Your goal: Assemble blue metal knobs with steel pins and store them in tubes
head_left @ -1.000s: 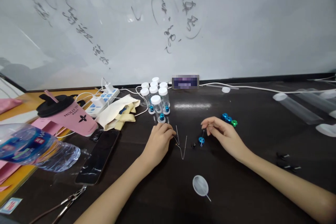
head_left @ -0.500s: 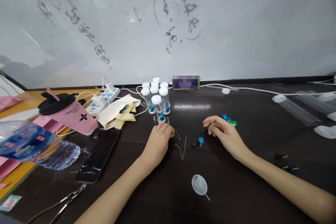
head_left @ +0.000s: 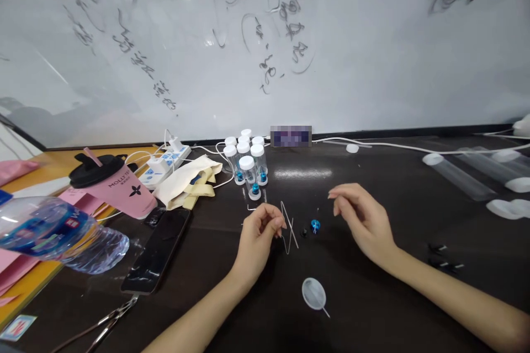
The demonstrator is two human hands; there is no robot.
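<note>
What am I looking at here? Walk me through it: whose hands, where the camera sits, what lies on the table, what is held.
There is no machine here. A person wears one camera on the head, looking forward and down, so both bare arms reach in from the bottom edge.

The left hand pinches a thin bent metal wire between thumb and fingers. The right hand hovers open over the dark table and holds nothing.

Between the hands lies a small blue bead. Nearer the camera sits a small clear round lid. Behind the hands stands a cluster of clear vials with white caps, some with blue pieces at the bottom.

To the left are a black phone, a pink cup with a black lid, a plastic water bottle and a white power strip. A whiteboard fills the back.
</note>
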